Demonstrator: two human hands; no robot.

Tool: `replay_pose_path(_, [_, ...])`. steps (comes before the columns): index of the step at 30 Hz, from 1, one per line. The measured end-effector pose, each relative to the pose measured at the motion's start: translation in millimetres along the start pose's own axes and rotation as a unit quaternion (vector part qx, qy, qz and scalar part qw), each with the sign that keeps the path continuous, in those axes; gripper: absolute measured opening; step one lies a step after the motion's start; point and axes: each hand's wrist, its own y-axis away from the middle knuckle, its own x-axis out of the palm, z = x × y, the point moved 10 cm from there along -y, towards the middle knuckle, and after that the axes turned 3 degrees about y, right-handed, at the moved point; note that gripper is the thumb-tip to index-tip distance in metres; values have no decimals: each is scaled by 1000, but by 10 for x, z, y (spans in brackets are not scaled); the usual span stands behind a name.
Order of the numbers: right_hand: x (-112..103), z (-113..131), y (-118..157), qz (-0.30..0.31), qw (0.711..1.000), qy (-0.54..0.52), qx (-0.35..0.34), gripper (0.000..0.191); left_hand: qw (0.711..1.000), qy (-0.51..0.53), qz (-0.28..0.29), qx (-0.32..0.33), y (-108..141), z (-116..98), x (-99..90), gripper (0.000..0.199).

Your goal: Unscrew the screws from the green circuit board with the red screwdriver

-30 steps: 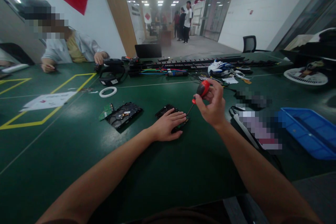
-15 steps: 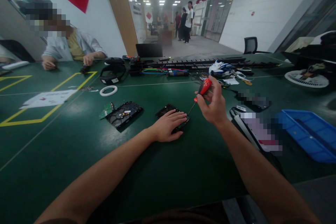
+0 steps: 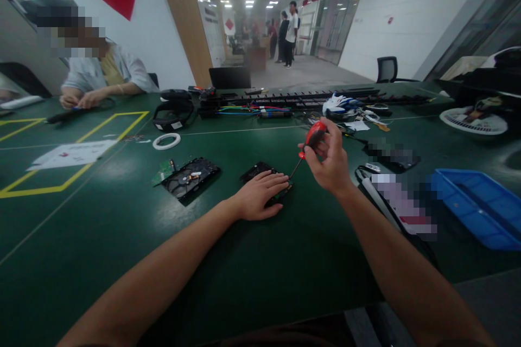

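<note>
My left hand lies flat over a black hard drive, fingers stretched out and pressing on its top. Much of the drive is hidden under the palm. In my right hand is a red and black screwdriver, gripped by its handle. Its thin shaft slants down to the drive's right edge by my left fingertips; whether the tip sits in a screw is too small to tell. Off to the left rests an opened hard drive with bare metal parts inside, a green circuit board beside it.
A white ring and a printed sheet lie further left. Wires and black strips line the far side, with blue-white gloves. To the right is a blue tray. A co-worker sits at the far left.
The screwdriver handle has turned in my right hand, showing more black. My left hand has stayed on the drive. The co-worker's hands have come together over a dark item.
</note>
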Motion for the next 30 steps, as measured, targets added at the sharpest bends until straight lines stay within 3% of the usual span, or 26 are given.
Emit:
replay_pose_path(8, [-44, 122, 4, -24, 998, 45, -26, 75, 1000, 1, -3, -2, -1, -3, -6, 70])
replay_pose_path(14, [37, 67, 9, 18, 999, -21, 18, 69, 1000, -5, 5, -1, -2, 16, 15, 70])
replay_pose_path(30, [109, 242, 42, 36, 999, -26, -1, 66, 1000, 0, -3, -5, 1, 1, -2, 69])
